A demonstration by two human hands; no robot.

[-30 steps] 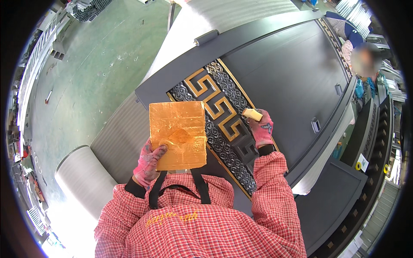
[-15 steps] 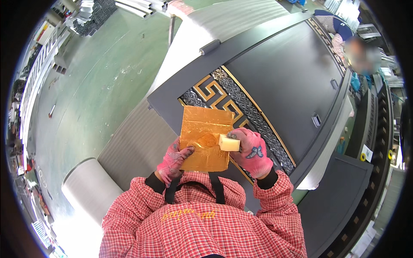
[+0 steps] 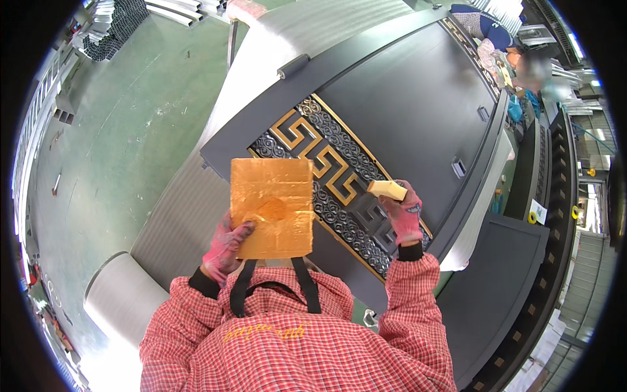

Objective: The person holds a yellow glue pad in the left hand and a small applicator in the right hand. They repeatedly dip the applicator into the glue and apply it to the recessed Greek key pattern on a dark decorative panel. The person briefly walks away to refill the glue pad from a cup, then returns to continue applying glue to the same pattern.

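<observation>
My left hand (image 3: 225,245) grips the gold board (image 3: 272,207) by its lower left corner — thumb on the face, fingers behind. The board sits upright in front of my chest, covering the near end of the ornate strip (image 3: 326,166). My right hand (image 3: 403,212) pinches a pale yellow block (image 3: 386,189), held just above the strip's grey scrollwork — I cannot tell if it touches. The strip runs along the dark door (image 3: 411,104), which lies flat before me. Green floor (image 3: 124,124) to my left.

head cam; worn fisheye; looks steeply down, close over chest and dark door panel (image 3: 405,111)
</observation>
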